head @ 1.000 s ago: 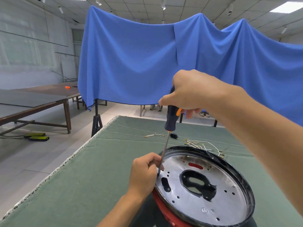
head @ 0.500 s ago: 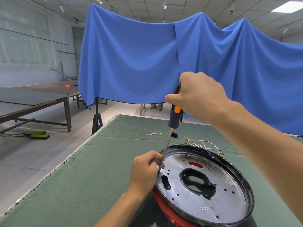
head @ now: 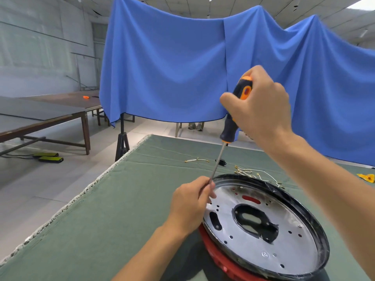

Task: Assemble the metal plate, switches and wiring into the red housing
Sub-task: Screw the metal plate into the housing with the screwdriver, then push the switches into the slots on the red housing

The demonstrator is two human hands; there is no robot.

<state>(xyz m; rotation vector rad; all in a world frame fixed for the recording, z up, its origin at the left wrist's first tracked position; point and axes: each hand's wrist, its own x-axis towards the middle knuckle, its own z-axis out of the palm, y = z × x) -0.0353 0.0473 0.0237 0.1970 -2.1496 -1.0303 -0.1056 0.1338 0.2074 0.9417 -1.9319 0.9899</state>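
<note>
Your right hand (head: 261,106) has climbed higher on the screwdriver (head: 233,122) over the last second, so more of the orange-and-black handle now shows below your grip. Your left hand (head: 191,203) still pinches the shaft low down, at the near-left rim of the metal plate (head: 284,246). The plate sits tilted in the red housing (head: 221,258) on the green worktop (head: 113,209). The tip is hidden behind your fingers, so probably you're seating a screw there. The wiring (head: 255,173) lies loose beyond the plate, not yet fitted.
</note>
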